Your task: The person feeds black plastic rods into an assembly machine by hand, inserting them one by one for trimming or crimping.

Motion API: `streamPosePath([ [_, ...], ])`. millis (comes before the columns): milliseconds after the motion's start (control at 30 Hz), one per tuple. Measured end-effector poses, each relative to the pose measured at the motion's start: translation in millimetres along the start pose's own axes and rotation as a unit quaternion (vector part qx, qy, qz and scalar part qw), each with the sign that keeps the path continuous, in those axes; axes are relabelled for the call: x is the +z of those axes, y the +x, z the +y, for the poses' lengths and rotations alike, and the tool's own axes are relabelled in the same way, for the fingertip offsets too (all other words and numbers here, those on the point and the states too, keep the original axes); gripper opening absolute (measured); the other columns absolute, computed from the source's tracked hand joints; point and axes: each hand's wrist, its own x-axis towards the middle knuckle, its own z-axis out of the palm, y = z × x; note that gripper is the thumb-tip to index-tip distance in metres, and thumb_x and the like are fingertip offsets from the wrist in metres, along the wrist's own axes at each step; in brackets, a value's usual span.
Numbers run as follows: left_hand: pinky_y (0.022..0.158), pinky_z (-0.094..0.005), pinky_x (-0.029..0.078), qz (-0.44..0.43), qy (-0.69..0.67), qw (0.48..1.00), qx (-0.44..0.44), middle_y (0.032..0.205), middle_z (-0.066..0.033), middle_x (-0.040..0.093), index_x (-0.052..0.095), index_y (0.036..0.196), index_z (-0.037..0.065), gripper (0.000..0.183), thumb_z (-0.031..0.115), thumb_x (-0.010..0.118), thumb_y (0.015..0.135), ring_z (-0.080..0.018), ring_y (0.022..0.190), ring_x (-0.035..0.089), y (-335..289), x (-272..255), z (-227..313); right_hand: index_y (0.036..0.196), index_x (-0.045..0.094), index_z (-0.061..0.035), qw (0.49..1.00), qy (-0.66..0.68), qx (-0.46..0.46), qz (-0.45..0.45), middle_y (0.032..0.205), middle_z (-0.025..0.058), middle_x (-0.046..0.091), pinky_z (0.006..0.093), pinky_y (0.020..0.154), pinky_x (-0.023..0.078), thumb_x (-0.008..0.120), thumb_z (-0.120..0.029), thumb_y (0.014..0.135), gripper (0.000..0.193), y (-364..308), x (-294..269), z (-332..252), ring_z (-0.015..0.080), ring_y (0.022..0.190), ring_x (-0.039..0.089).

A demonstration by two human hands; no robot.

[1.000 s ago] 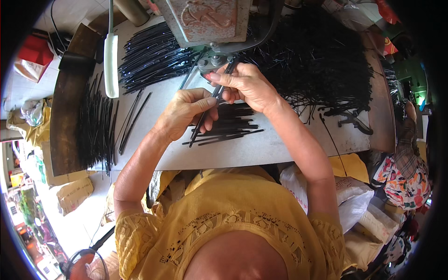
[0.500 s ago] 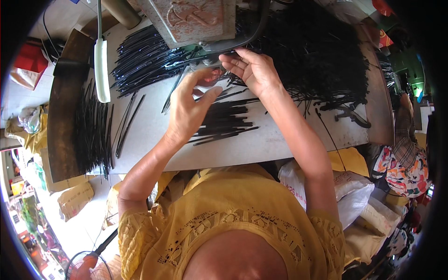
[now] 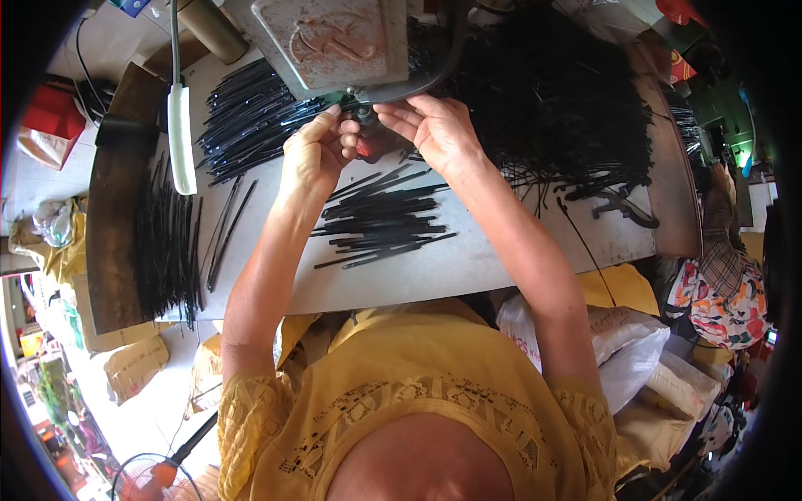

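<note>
Under the head of a grey metal machine (image 3: 330, 46) with a worn raised emblem, both my hands are raised close together. My left hand (image 3: 319, 150) is closed, its thumb and forefinger pinching a thin black rod at the machine's small working parts. My right hand (image 3: 443, 134) has its fingertips drawn together at the rod's other side, partly hidden by the machine. Most of the rod is out of sight between them. A small red part shows below the left fingers. Nearer me on the pale tabletop lies a loose pile of black rods (image 3: 384, 219).
Bundled black rods (image 3: 251, 117) lie at the far left, with another row (image 3: 167, 242) along the left edge. A large tangled black heap (image 3: 560, 100) fills the right. A white-sleeved hanging bar (image 3: 180, 138) stands left of the machine. Bags (image 3: 631, 342) sit below the table.
My left hand has moved left and up to the machine, its fingers now closing at the rod. My right hand has shifted slightly left. The near pile is now less covered.
</note>
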Motion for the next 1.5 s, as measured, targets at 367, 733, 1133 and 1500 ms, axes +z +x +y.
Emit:
streamPosePath([
  [367,0.054,-0.0235,0.043,-0.089,0.011,0.996,0.021,0.074,-0.0089,0.061,0.055,0.084,0.002,0.017,0.018,0.054,0.082,-0.0180,0.061,0.058,3.5,-8.3,-9.7,0.088,0.052,0.0113,0.993,-0.115,-0.029,0.011,0.082,0.0174,0.059,0.0304,0.064,0.053,0.058,-0.006,0.078,0.020,-32.7,-18.5,-16.7,0.0254,0.073,0.062],
  [733,0.054,-0.0229,0.044,-0.045,0.048,0.998,-0.021,0.083,-0.0124,0.060,0.054,0.088,-0.002,0.018,0.014,0.055,0.080,-0.0156,0.067,0.057,-6.4,-3.9,6.8,0.076,0.059,-0.0043,0.553,-0.826,-0.015,0.105,0.075,0.0103,0.061,0.0332,0.065,0.045,0.059,-0.017,0.071,0.014,-138.7,-92.0,-115.5,0.0267,0.071,0.059],
  [1133,0.049,-0.0200,0.040,-0.043,0.138,0.989,0.000,0.070,-0.0037,0.057,0.056,0.082,0.005,0.012,0.012,0.056,0.071,-0.0090,0.057,0.049,-16.1,-19.5,1.1,0.080,0.049,-0.0051,0.417,-0.902,-0.076,0.083,0.080,0.0141,0.058,0.0399,0.064,0.046,0.048,-0.014,0.080,0.009,-118.8,-87.1,-89.9,0.0305,0.077,0.058],
  [1500,0.038,-0.0167,0.031,-0.044,0.212,0.976,0.034,0.063,-0.0046,0.055,0.058,0.079,0.005,0.005,0.008,0.056,0.076,-0.0052,0.044,0.043,-37.5,2.7,1.2,0.099,0.054,0.0029,0.816,-0.543,-0.148,-0.128,0.072,0.0016,0.055,0.0179,0.051,0.038,0.055,-0.007,0.079,0.023,-35.7,-25.8,-32.2,0.0030,0.060,0.046],
])
